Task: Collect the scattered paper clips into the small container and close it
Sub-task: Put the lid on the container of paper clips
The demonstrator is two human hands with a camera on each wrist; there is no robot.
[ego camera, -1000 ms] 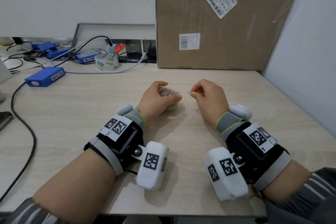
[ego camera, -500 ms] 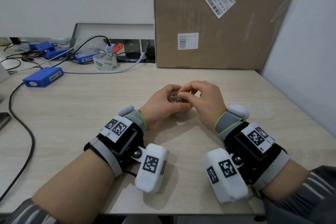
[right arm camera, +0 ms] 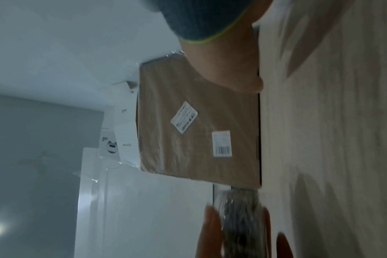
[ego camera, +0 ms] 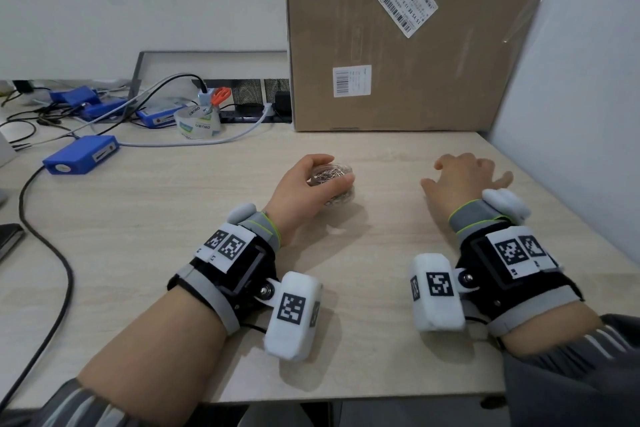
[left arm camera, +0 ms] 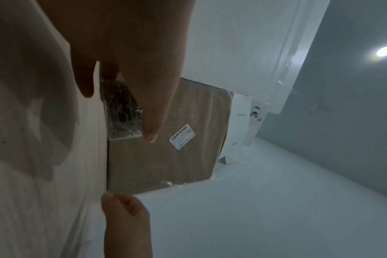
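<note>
Fingers (ego camera: 343, 180) of my left hand (ego camera: 304, 191) wrap the small container (ego camera: 334, 184), frame centre, clear round plastic packed with silver paper clips (ego camera: 329, 172), no lid on it. Right hand (ego camera: 464, 180) to its right, fingers spread loosely, holding nothing, palm down on the pale wood-grain table (ego camera: 173, 218). Behind: cardboard box (ego camera: 398, 38) with barcode labels. Upper left: "deli" tape roll (ego camera: 197, 123), blue boxes, cables.

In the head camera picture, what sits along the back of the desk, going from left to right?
Blue box → roll of tape → orange-handled scissors → big cardboard box.
</note>
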